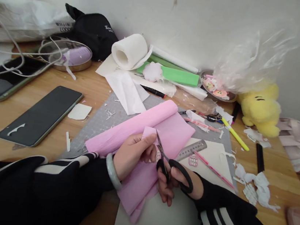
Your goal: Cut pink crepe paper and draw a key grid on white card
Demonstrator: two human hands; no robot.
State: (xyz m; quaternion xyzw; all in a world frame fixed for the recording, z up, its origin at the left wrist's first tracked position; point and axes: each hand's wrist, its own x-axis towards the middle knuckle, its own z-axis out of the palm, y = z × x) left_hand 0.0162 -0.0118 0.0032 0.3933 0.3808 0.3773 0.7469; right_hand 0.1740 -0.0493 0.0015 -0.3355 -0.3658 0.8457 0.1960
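Between the thumb and fingers of my left hand [135,149] is a small piece of pink paper [149,131]. My right hand [172,183] has its fingers through the black handles of a pair of scissors [164,158], whose blades point up at the right edge of that piece. Under both hands lies a partly unrolled roll of pink crepe paper [137,127]. A small cut-out with a pink grid pattern [193,160] rests on white paper [158,220], close to a steel ruler [192,150] and a pink pen [214,169].
A dark phone [41,116] lies to the left. Behind are a tissue roll [130,51], green paper [179,76] and a metal dish [75,66]. A yellow plush toy [261,108], a yellow highlighter [235,134] and crumpled scraps [262,186] are at the right.
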